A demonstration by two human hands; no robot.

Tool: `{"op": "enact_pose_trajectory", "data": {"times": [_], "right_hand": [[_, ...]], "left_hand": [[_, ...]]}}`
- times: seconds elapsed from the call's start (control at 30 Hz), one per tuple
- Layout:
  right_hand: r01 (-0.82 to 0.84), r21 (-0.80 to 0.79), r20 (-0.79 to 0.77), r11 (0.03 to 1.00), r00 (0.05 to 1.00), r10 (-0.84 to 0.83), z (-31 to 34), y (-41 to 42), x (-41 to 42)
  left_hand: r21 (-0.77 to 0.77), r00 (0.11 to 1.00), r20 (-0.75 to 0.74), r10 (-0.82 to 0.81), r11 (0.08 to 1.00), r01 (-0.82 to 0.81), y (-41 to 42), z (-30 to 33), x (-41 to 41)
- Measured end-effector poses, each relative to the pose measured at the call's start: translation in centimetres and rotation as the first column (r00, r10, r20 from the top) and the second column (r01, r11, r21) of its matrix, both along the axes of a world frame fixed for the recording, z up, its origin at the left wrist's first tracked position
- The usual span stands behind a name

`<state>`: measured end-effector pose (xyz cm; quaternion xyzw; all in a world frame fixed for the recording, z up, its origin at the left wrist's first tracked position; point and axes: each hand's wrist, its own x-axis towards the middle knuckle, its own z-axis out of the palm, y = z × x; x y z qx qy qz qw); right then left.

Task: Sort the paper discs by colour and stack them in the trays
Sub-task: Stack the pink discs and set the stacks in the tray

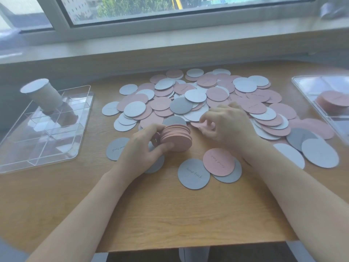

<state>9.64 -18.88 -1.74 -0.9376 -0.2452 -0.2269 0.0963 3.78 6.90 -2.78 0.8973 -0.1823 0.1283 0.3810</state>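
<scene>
Dozens of thin, light, slippery paper discs (188, 99) cover the tabletop (160, 214); left hand (145, 148) grips a pink stack (176, 138) by its edges, right hand (224, 123) pinches one pink disc (196, 124) at the rim

A heap of discs (198, 99) is spread across the middle of the table (170, 214), below the window (170, 10). A tray (37, 148) is set at the left of the frame, with a tall stack (44, 95) stood in its upper part. Another tray (302, 87) is placed at the right edge, a low stack (334, 100) laid in it. A bundle of discs (176, 138) is held at centre between the left hand (143, 148) and the right hand (226, 125).
</scene>
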Motion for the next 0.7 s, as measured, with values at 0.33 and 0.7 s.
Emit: {"op": "enact_pose_trajectory", "data": {"times": [0.33,0.7], "right_hand": [[-0.019,0.681,-0.191,0.732,0.961,0.202,2.0,0.7,-2.1],[-0.217,0.478,-0.425,0.851,0.792,0.440,0.7,2.0,-2.5]], "left_hand": [[0.020,0.999,0.041,0.011,1.000,-0.012,0.0,-0.1,0.1],[0.073,0.992,0.101,0.069,0.994,-0.077,-0.5,-0.2,-0.1]]}}
